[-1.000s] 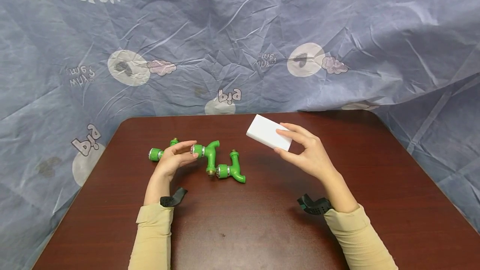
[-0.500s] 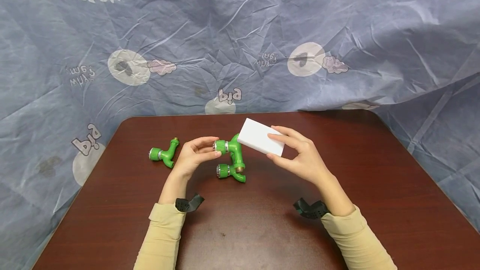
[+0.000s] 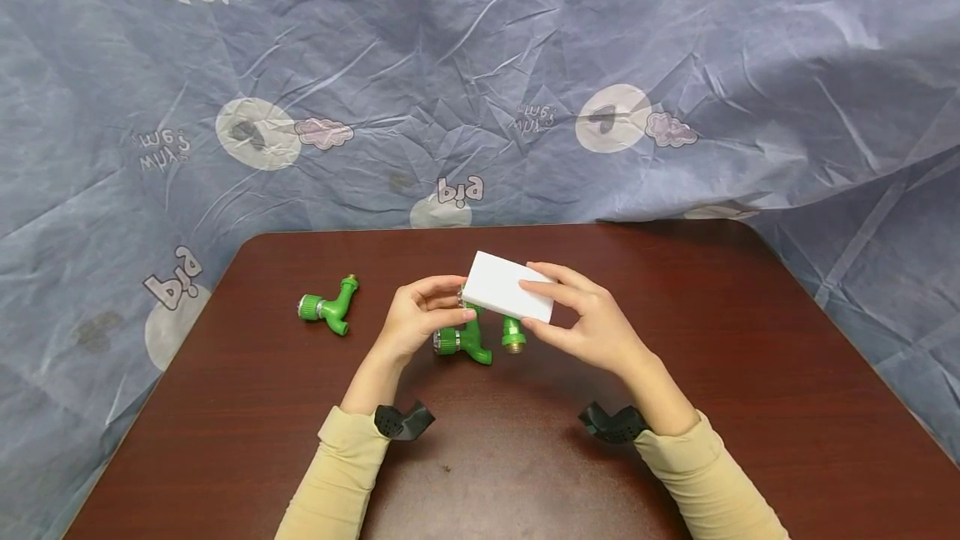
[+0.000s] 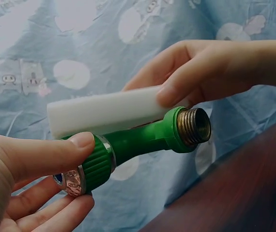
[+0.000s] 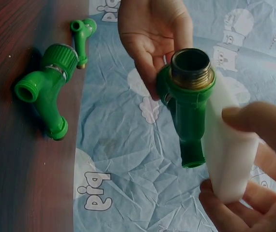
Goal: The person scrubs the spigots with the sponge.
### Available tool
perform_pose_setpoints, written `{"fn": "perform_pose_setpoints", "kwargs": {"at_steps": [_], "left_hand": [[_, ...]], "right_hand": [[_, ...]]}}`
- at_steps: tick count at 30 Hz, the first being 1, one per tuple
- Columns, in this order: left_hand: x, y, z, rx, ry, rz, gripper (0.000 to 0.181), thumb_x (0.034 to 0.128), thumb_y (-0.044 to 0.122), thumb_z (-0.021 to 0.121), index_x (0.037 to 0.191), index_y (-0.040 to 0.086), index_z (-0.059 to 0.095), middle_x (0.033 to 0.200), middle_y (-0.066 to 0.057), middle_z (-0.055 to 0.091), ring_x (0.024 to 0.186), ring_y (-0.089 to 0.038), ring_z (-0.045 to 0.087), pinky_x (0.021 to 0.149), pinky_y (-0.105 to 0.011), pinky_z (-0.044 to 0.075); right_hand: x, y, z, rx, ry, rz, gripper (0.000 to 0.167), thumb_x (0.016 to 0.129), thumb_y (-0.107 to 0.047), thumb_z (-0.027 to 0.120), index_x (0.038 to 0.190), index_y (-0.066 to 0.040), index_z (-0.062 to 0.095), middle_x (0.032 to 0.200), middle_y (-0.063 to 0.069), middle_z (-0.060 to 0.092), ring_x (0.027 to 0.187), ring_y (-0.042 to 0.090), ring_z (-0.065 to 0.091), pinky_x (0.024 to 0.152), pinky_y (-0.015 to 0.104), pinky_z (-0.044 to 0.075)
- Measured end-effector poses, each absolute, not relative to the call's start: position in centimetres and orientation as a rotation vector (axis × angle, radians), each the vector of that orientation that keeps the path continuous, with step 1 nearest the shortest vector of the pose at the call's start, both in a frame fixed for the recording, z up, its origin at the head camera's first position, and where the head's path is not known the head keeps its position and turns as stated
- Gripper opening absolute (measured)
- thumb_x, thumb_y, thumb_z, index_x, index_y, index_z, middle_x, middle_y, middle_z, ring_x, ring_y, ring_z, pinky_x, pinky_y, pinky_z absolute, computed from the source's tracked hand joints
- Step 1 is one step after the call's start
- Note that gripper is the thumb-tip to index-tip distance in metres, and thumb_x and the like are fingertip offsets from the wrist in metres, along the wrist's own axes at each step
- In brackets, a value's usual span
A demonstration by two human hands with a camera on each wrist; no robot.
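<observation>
My left hand (image 3: 422,319) holds a green tap by its ribbed knob, raised above the table. In the left wrist view the tap (image 4: 143,140) shows a brass threaded end, and thumb and fingers pinch the knob. My right hand (image 3: 588,315) grips a white sponge block (image 3: 504,286) between thumb and fingers. The block lies against or very close to the held tap and hides most of it in the head view. In the right wrist view the tap (image 5: 191,106) stands beside the white block (image 5: 227,154), its threaded end towards the camera.
A second green tap (image 3: 472,344) lies on the brown table (image 3: 510,473) below the hands. Farther left lies a third green tap (image 3: 330,307). Behind the table hangs a wrinkled blue-grey printed cloth (image 3: 450,65).
My left hand has carried its tap to the right, up to the white block. The right hand with the block has moved left and slightly down. The other taps stay where they were.
</observation>
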State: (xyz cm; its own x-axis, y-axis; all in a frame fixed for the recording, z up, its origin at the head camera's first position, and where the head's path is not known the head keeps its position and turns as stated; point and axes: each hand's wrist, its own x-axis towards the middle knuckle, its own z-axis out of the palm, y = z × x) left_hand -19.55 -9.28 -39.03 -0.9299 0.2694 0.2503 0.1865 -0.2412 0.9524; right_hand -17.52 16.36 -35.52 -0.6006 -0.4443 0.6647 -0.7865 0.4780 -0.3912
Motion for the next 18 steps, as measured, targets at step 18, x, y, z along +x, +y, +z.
{"fn": "perform_pose_setpoints", "kwargs": {"at_steps": [18], "left_hand": [[-19.23, -9.08, -38.54, 0.547, 1.925, 2.37, 0.045, 0.0716, -0.011, 0.072, 0.115, -0.011, 0.059, 0.097, -0.002, 0.068, 0.086, -0.015, 0.067, 0.065, -0.025, 0.055]], "right_hand": [[-18.08, 16.93, -35.7, 0.848, -2.218, 0.892, 0.042, 0.071, -0.012, 0.079, 0.111, -0.009, 0.07, 0.124, 0.01, 0.059, 0.111, 0.025, 0.056, 0.088, 0.031, 0.046]]}}
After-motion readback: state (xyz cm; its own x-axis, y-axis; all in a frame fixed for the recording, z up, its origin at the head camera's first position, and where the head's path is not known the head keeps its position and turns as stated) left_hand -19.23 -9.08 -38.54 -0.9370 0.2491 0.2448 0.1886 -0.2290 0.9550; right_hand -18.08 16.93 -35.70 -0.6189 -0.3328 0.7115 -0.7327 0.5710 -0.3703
